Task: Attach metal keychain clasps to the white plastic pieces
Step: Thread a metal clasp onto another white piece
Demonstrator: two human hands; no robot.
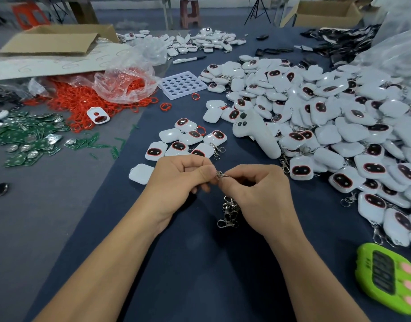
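Tabletop (200,263): dark blue cloth, grey strip along the left.
Big pile (339,117) of white pieces fills the right side, many with clasps already on. A second, smaller pile (207,41) lies far back.
Cardboard (58,40) back left, flattened.
Red rings (84,101) spill out from a clear bag (128,82) on the left.
Green boards (30,133) heaped at the left edge, near the rings.
Small group (188,141) of white pieces sits mid-table, just beyond the hands. One lone piece (142,173) lies face down just beside the left wrist side.
Green timer (385,280) near right, flat on the cloth.
White controller (255,133) leans on the big pile's left edge.
White tray (182,84) with round holes between the bag and the big pile.
Marker (189,59) behind the tray.
Left grip (179,180): fingers curled, thumb and forefinger pinching one end of a clasp (220,175).
Right grip (258,189): fingers curled, thumb and forefinger pinching the same clasp's other end. Both grips meet over the middle of the tabletop, clear of the cloth.
Clasp bunch (230,212) under the right palm; held or lying on the cloth, cannot tell.
White piece in either grip: cannot tell, fingers hide it.
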